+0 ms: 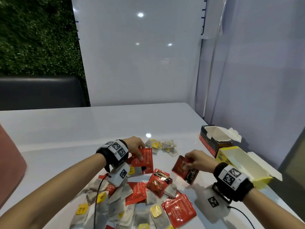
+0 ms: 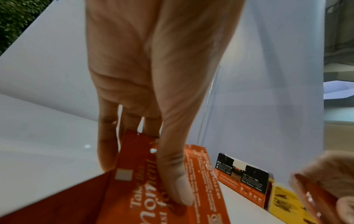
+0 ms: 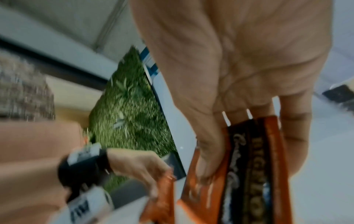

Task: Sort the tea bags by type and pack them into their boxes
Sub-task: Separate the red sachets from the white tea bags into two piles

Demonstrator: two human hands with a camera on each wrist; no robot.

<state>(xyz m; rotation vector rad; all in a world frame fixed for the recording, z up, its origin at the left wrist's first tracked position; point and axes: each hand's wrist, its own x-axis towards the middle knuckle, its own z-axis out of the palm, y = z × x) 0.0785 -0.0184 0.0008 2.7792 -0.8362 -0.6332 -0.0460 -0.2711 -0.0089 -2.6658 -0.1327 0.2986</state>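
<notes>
fingers of each hand pinching a red tea sachet above the heap.
left hand (image 1: 135, 147): thumb (image 2: 173, 174) pressed on top of red sachets (image 1: 144, 160), fingers beneath. right hand (image 1: 198, 160): thumb and fingers nip a red-and-black sachet (image 1: 184, 171), lifted off the white table (image 1: 66, 129). loose tea bags (image 1: 132, 200), red packets and grey bags with yellow tags, lie heaped near the person; an open red-and-black box (image 1: 212, 141) and an open yellow box (image 1: 237, 161) stand to the right.

A glossy white table (image 1: 69, 129) stands against a pale wall panel (image 1: 140, 63) that reflects round ceiling lights. To the left, a green leafy wall (image 1: 33, 38) rises behind a dark padded seat (image 1: 41, 91). A reddish chair (image 1: 9, 162) sits nearer.
</notes>
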